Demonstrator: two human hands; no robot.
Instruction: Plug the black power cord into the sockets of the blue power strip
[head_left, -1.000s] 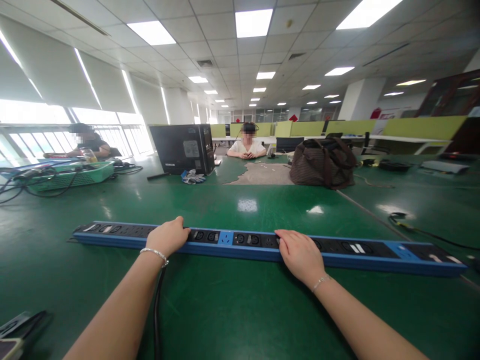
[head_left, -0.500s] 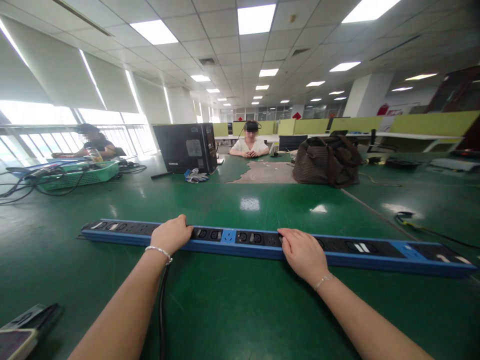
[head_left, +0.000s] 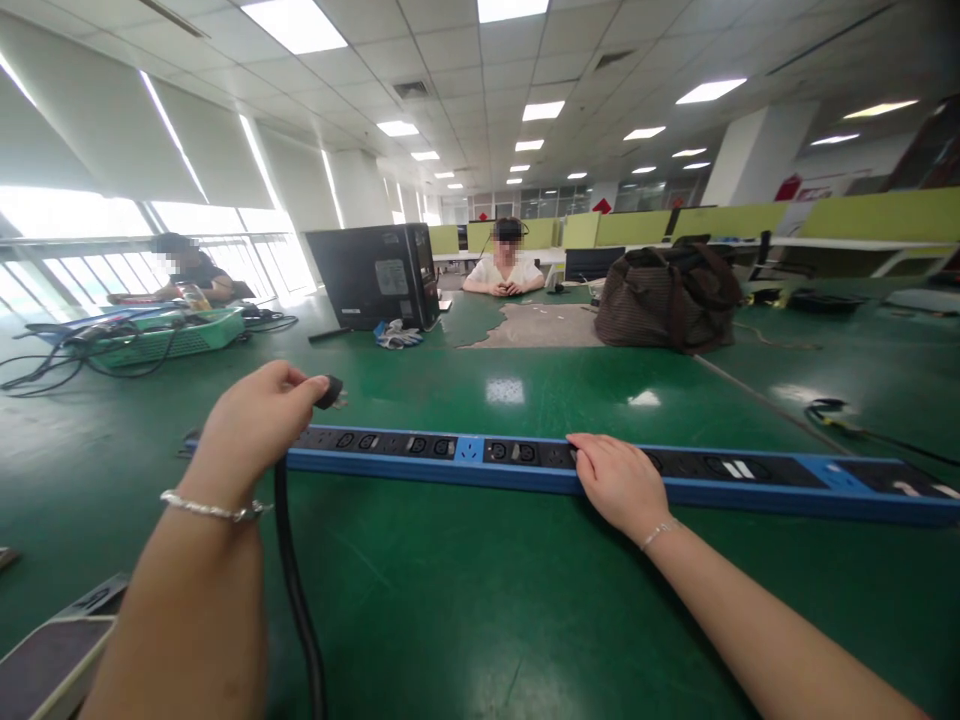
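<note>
One apparent plug (head_left: 330, 391) in left hand (head_left: 251, 425), now off power strip (head_left: 470, 451)

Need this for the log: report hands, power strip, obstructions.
Left hand holding black plug, unplugged. Power strip flat on table, right hand on it. Hands hide some sockets.

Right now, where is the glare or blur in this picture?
Head view, top: bright ceiling lights; head view, centre: white glare patches on the green table; head view, left: windows washed out; head view, right: the power strip looks soft toward its end.
</note>
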